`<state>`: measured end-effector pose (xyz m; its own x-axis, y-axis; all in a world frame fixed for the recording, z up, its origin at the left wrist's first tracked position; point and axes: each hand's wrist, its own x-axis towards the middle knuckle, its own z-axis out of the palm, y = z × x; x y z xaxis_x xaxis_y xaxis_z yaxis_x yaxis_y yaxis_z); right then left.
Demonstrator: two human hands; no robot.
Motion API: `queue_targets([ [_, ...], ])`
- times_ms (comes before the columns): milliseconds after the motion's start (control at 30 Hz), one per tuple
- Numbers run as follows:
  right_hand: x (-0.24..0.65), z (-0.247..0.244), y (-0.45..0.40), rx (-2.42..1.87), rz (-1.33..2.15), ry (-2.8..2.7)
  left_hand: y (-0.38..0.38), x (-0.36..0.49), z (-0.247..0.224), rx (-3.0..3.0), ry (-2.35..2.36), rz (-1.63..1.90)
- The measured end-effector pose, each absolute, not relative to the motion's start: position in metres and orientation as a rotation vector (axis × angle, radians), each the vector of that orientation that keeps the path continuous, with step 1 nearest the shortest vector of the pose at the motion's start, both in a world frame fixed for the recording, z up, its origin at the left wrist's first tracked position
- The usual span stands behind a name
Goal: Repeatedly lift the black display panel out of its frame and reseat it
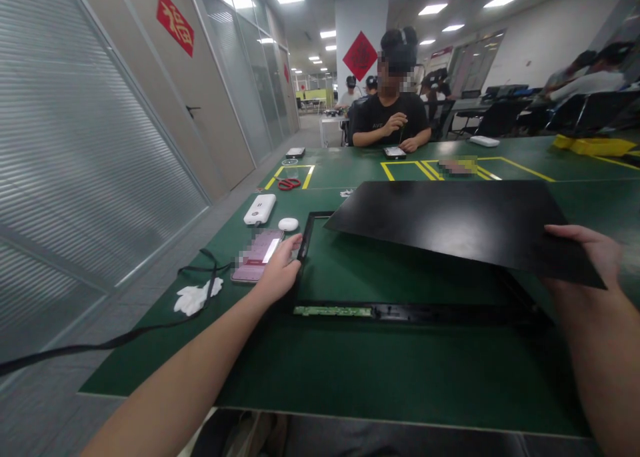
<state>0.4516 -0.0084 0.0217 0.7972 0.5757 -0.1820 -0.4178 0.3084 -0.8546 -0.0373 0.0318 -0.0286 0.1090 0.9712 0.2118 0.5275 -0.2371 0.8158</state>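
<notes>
A black rectangular frame [440, 312] lies on the green table, with a green circuit strip [333, 311] along its near side. My left hand [283, 267] grips the left side of this frame, thumb and fingers closed on it. Over the frame's right part, a thin, dark, glossy panel [440, 223] is raised and tilted. At its right edge, my right hand [590, 260] holds the panel, thumb on top and the other fingers mostly hidden beneath. The panel covers much of the frame's far and right sides.
Left of the frame are a phone [255, 260], a white power bank [261, 209], a white case [288, 224], crumpled tissue [193, 298] and a black strap [120, 339]. Farther off lie red scissors [289, 184]. A person [393, 120] sits across the table.
</notes>
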Motion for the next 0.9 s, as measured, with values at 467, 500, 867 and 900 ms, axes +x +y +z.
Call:
queue_targets([
  [467,0.441,0.035,-0.036,-1.315,0.483,-0.584,0.024,-0.028,-0.007,1.067,1.204,1.292],
  [500,0.437,0.039,-0.037,-1.344,0.528,-0.548,0.022,-0.027,-0.005,1.034,1.171,1.280],
  [867,0.438,0.032,-0.034,-1.367,0.853,-0.673,0.016,-0.028,0.002,1.199,0.869,1.324],
  [900,0.437,0.030,-0.033,-1.359,0.889,-0.701,0.017,-0.028,0.001,1.207,0.873,1.355],
])
